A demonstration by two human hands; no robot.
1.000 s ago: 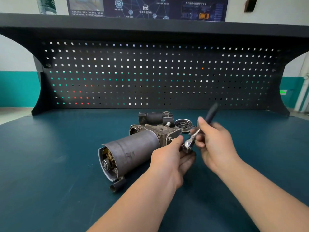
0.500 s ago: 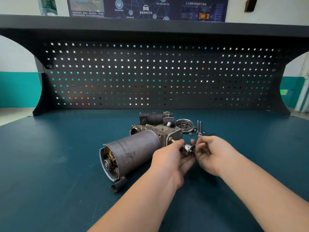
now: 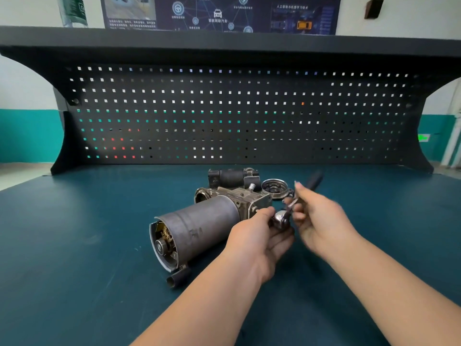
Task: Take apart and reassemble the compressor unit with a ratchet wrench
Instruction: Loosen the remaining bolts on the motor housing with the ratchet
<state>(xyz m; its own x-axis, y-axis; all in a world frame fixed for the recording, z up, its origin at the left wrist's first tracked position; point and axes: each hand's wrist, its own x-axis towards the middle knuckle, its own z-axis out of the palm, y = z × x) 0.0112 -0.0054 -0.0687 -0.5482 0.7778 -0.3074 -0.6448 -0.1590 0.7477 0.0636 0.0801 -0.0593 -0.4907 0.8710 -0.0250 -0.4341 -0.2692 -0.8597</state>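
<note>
Head view, the only one. Compressor unit (image 3: 199,228) lying on its side on the teal bench top (image 3: 74,245), open end with exposed windings turned toward the near left, cast metal housing at the far right end. Looks heavy and rigid, a steel can on a cast block; likely to roll on its round body unless steadied, so best held at the squared housing rather than the smooth cylinder. Exposed windings at the open end look delicate and worth keeping fingers away from.

Ratchet wrench (image 3: 287,216) just right of the housing, chrome head low, dark handle angled up and away. Slick polished head, grippier handle; handle end the place for leverage. Left hand (image 3: 257,236) just right of the compressor's housing end, fingers curled around the wrench head, apparently seating it on a bolt stub projecting from the housing. Right hand (image 3: 321,221) further right of the housing, blurred with motion; fingers seem wrapped around the wrench shank and lower handle, though the blur leaves the exact hold uncertain.

Behind the compressor: a removed dark cylindrical part (image 3: 232,178) and, to its right, a round metal end cover (image 3: 275,188), both resting loose on the bench. Near the compressor's open end, a small dark tube (image 3: 178,278) touching the rim. Black pegboard (image 3: 237,116) standing well behind everything.
</note>
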